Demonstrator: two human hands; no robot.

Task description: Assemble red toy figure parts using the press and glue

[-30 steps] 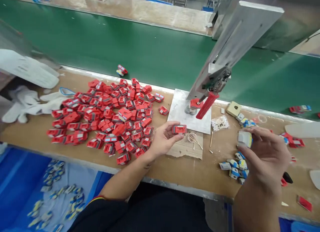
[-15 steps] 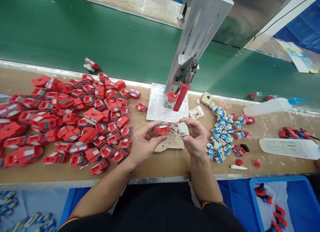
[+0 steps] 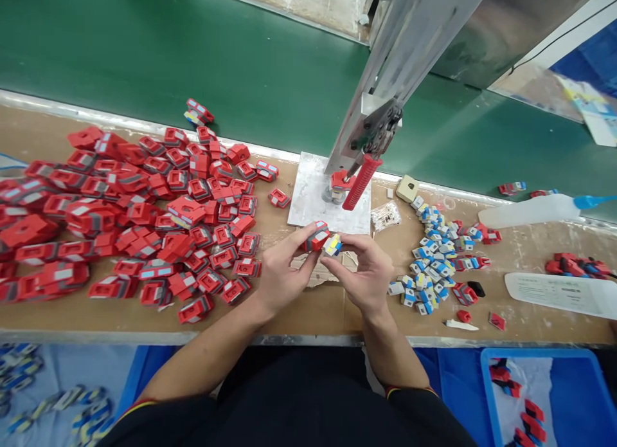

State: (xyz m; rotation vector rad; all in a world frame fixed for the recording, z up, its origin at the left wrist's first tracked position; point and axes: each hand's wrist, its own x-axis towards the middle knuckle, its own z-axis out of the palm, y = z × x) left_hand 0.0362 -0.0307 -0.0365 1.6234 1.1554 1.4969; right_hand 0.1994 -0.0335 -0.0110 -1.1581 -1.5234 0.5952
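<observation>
Between the fingers of my left hand [image 3: 288, 270] is a red toy car body part [image 3: 318, 236] with grey trim. A small white, blue and yellow toy car part [image 3: 332, 245] is pinched in my right hand [image 3: 362, 267]. The two pieces are close together at the front of the metal base plate [image 3: 308, 206]; whether they touch I cannot tell. Behind them stands a clamp press with a red handle [image 3: 362, 182], and a red part [image 3: 341, 179] sits under it.
A large heap of red car parts [image 3: 144, 222] covers the left of the bench. White-and-blue parts [image 3: 431, 260] lie to the right, near a bag of cotton swabs [image 3: 385, 215] and plastic bottles [image 3: 530, 210]. A green conveyor belt [image 3: 144, 61] runs behind; a blue bin [image 3: 573, 395] stands lower right.
My hands have come together, bringing the two pieces close to each other. Both pieces have been turned, the right one now showing blue and yellow. The camera view has shifted slightly.
</observation>
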